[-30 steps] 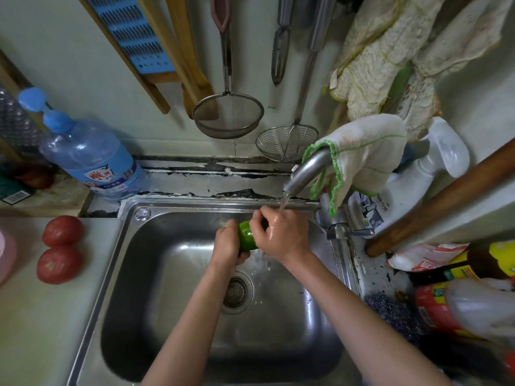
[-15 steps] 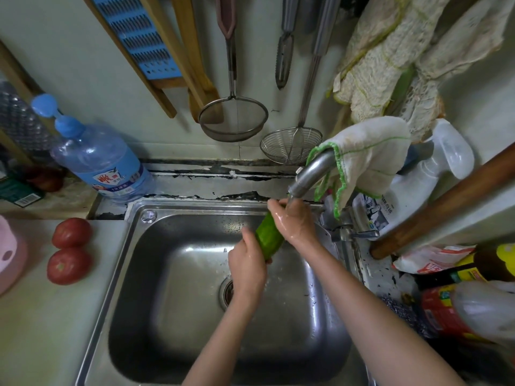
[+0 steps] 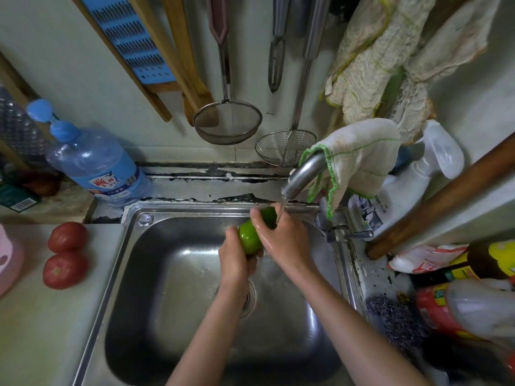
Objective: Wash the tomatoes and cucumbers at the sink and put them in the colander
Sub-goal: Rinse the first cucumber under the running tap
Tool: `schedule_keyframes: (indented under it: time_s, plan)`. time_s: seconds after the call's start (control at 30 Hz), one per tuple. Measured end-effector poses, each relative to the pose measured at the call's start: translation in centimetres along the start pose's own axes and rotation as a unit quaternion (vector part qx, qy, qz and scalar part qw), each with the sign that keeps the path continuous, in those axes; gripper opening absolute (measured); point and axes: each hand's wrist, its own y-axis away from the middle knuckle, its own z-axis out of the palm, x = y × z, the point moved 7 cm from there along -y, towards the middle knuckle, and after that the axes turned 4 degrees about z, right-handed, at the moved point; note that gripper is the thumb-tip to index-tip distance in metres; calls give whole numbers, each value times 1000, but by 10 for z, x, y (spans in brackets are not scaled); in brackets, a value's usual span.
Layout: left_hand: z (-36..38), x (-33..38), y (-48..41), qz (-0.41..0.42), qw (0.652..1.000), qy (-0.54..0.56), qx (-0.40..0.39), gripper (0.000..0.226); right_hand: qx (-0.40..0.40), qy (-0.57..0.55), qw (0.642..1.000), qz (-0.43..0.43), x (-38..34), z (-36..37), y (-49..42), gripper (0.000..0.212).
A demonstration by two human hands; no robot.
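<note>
Left hand (image 3: pixel 237 257) grips cucumber (image 3: pixel 249 238) low end, right hand (image 3: pixel 281 235) grips upper part, under faucet (image 3: pixel 302 175) stream, over sink (image 3: pixel 172 274). Water bottle (image 3: pixel 94 165) label: red characters, unreadable.

Fig.: print in view. Water bottle (image 3: pixel 97 168), centre-left: blue label w/ large red Chinese chars and a white line below, too blurred to read. Green pack (image 3: pixel 19 203), left edge: barcode, digits illegible. White spray bottle (image 3: pixel 401 190), right of centre: label w/ dark Chinese print, unreadable. Red-white packet (image 3: pixel 423 263) and yellow-label bottle (image 3: pixel 498 257), right edge: print too small. No text readable w/ certainty.
</note>
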Motion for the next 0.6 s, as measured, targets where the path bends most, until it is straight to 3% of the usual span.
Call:
schedule_keyframes:
  time_s: [0.07,0.17,0.23,0.3,0.43,0.6]
  plan:
    - [9,-15,3,-169,980,63,-85,49,6,-22,999,-35,-1,-1,6,46]
    - [17,-28,11,-257,947,126,-146,54,-33,-95,994,-30,-2,-5,1,31]
    - [16,-28,11,-232,957,110,-137,50,-80,-160,984,2,-3,-3,0,23]
    - [13,-21,8,-165,980,23,-111,45,-80,-194,977,28,-3,-5,-1,17]
    - [14,7,8,-27,990,-87,-108,27,-36,-128,991,22,-5,-5,-3,22]
    - [26,12,23,-30,967,-175,-181,57,-23,-67,997,12,-11,-10,4,42]
